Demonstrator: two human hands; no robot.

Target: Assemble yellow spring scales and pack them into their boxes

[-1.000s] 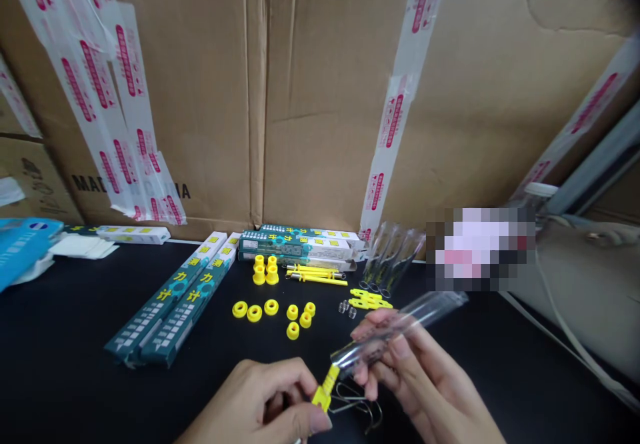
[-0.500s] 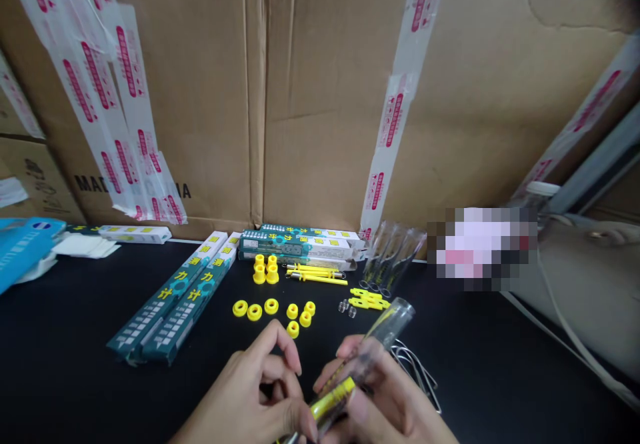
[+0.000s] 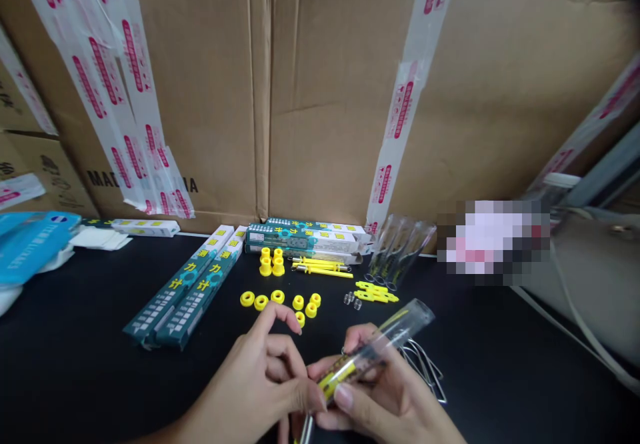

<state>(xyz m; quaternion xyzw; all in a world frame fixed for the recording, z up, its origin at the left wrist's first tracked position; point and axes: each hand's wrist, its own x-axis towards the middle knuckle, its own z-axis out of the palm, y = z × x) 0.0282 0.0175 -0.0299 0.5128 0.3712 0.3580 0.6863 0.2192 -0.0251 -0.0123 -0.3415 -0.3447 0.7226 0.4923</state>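
Observation:
My right hand (image 3: 385, 384) is closed around a clear plastic tube (image 3: 407, 324), tilted with its wide end up to the right. A yellow part (image 3: 345, 372) shows through its wall, and dark scale markings run along it. My left hand (image 3: 270, 371) pinches the tube's lower end between thumb and fingers, its index finger raised and bent. A shiny metal piece (image 3: 307, 429) sticks out below the left thumb; what it joins is hidden. Just beyond the hands lie yellow rings (image 3: 261, 303) and small yellow caps (image 3: 311, 310). Bent metal wire hooks (image 3: 425, 371) lie behind my right hand.
Long green-and-white boxes (image 3: 200, 291) lie at left, with more boxes (image 3: 300, 237) at the back. Yellow flanged sleeves (image 3: 265, 267), yellow rods with springs (image 3: 325, 269), flat yellow tabs (image 3: 375, 292) and clear tubes (image 3: 400, 251) stand or lie before a large cardboard carton (image 3: 320, 131).
The view has shifted slightly, moving the scene a little right and up. My right hand has turned the tube somewhat flatter; my left fingers stay at its lower end.

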